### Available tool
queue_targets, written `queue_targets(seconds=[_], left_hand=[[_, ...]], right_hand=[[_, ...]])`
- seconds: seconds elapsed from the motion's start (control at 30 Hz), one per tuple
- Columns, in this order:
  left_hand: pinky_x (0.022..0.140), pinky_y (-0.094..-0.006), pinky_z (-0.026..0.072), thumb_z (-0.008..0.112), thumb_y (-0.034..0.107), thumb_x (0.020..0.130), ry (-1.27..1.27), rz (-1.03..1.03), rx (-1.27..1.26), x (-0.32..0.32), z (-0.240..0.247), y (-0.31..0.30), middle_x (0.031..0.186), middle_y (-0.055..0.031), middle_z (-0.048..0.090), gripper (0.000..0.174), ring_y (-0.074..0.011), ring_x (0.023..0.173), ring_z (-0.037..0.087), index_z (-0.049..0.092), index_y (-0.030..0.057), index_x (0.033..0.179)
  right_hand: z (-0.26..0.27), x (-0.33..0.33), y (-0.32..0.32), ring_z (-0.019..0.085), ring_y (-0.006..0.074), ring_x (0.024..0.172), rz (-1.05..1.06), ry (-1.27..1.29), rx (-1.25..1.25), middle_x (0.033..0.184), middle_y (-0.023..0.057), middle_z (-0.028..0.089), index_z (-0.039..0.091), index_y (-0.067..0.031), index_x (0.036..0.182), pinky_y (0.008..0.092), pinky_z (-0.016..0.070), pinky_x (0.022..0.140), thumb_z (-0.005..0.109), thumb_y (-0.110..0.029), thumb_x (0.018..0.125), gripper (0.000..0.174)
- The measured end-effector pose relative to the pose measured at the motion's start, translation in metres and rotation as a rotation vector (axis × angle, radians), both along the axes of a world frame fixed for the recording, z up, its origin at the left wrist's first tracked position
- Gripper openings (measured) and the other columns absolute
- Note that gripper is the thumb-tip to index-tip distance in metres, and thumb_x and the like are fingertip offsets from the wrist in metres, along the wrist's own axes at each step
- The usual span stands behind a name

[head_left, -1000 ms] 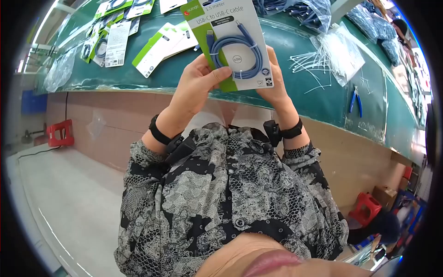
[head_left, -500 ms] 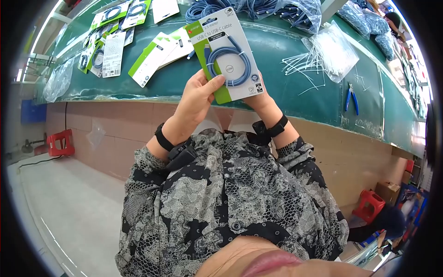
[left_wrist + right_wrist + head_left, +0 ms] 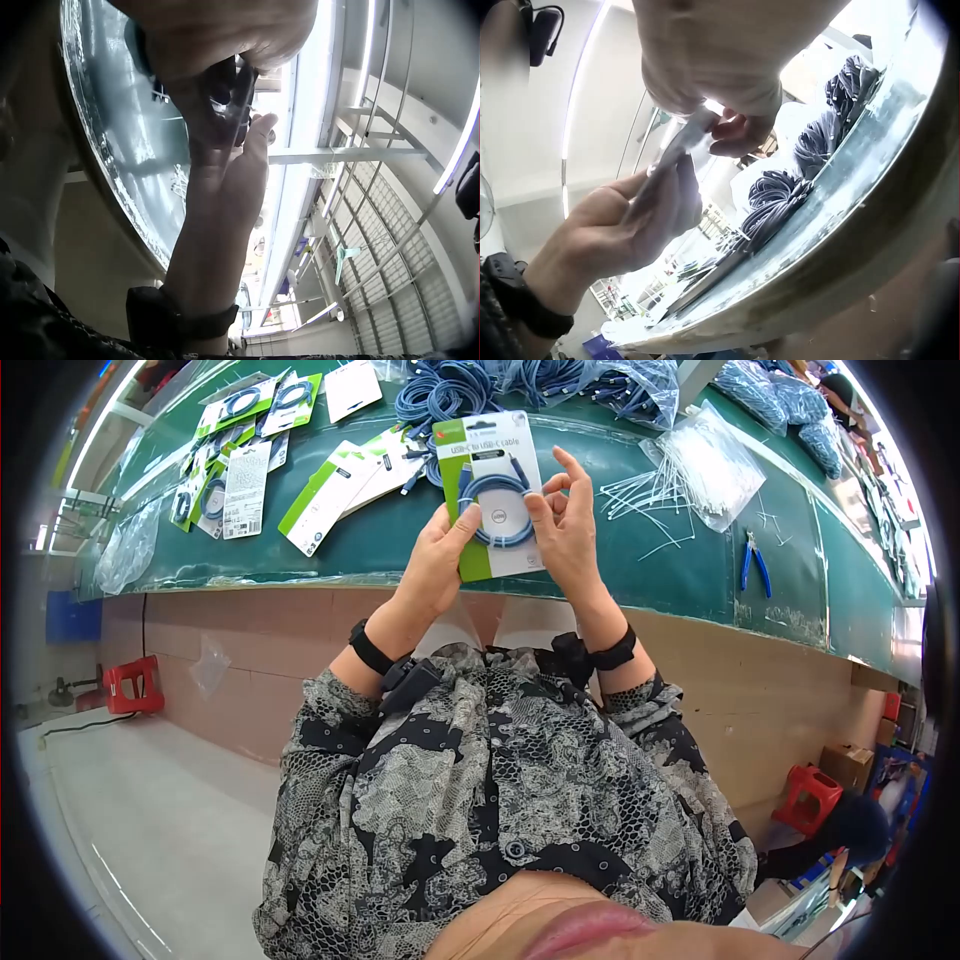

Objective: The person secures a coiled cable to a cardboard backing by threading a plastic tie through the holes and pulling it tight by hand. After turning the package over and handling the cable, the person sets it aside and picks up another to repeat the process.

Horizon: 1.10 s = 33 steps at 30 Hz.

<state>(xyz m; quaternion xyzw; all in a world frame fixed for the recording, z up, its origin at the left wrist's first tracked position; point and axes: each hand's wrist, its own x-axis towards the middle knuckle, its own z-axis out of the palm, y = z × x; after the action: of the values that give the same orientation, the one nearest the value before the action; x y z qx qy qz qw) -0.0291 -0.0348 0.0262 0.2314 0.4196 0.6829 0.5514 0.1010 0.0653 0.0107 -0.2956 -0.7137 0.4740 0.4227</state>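
A carded blue USB-C cable (image 3: 497, 500) is held up in front of the body, its coil strapped to a green and white card. My left hand (image 3: 436, 560) grips the card's left edge, thumb across the front and fingers behind it. At the right edge is my right hand (image 3: 568, 540), its thumb tip overlapping the card beside the coil. Its index finger points upward and the others bend loosely. The right wrist view shows the card (image 3: 664, 169) nearly edge-on in the left hand (image 3: 607, 232), with the right hand's fingers (image 3: 742, 135) near its far end.
Several carded cables (image 3: 240, 402) and more cards (image 3: 330, 495) lie on the green table (image 3: 380, 550) at the left. Bundled blue cables (image 3: 445, 390) lie behind. At the right are white zip ties (image 3: 650, 495), a plastic bag (image 3: 715, 470) and blue-handled cutters (image 3: 755, 565).
The card has come lower and turned more upright. My right hand has moved from behind the card to its right edge, fingers now in sight. My left hand keeps its grip.
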Motion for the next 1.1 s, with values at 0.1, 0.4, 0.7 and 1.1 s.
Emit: queue_targets(seconds=[0.1, 0.4, 0.7, 1.1], left_hand=[[0.084, -0.0291, 0.0509, 0.048, 0.021, 0.096, -0.077, 0.004, -0.015, 0.005, 0.002, -0.002, 0.112, -0.0088, 0.057, 0.036, -0.0152, 0.099, 0.058, 0.041, -0.0006, 0.124], [0.089, -0.0272, 0.0454, 0.045, 0.021, 0.098, 0.151, -0.027, 0.075, 0.015, -0.016, -0.007, 0.118, -0.0077, 0.054, 0.038, -0.0131, 0.104, 0.054, 0.037, 0.0003, 0.128], [0.093, -0.0273, 0.0418, 0.046, 0.015, 0.097, 0.237, 0.012, 0.075, 0.020, -0.028, -0.010, 0.120, -0.0068, 0.052, 0.037, -0.0129, 0.110, 0.050, 0.035, 0.0023, 0.130], [0.093, -0.0287, 0.0428, 0.047, 0.015, 0.096, 0.224, -0.025, 0.021, 0.019, -0.018, -0.016, 0.122, -0.0083, 0.049, 0.040, -0.0132, 0.109, 0.049, 0.032, 0.0018, 0.130]], right_hand=[[-0.003, 0.003, -0.011, 0.055, 0.0124, 0.090, 0.026, 0.062, -0.039, 0.115, 0.0114, 0.045, 0.031, -0.0013, 0.136, 0.0237, 0.0482, 0.073, 0.060, -0.023, 0.090, 0.058], [-0.007, 0.005, -0.014, 0.054, 0.0102, 0.088, 0.096, 0.295, -0.421, 0.101, 0.0056, 0.051, 0.032, -0.0025, 0.134, 0.0240, 0.0483, 0.079, 0.058, -0.016, 0.091, 0.051], [-0.009, 0.007, -0.017, 0.056, 0.0114, 0.092, 0.079, 0.436, -0.628, 0.102, 0.0054, 0.055, 0.037, -0.0001, 0.130, 0.0254, 0.0485, 0.082, 0.052, -0.013, 0.094, 0.041], [-0.009, 0.015, -0.028, 0.059, 0.0145, 0.098, 0.231, 0.567, -0.791, 0.111, 0.0091, 0.060, 0.049, 0.0027, 0.122, 0.0281, 0.0495, 0.085, 0.051, -0.018, 0.095, 0.034]])
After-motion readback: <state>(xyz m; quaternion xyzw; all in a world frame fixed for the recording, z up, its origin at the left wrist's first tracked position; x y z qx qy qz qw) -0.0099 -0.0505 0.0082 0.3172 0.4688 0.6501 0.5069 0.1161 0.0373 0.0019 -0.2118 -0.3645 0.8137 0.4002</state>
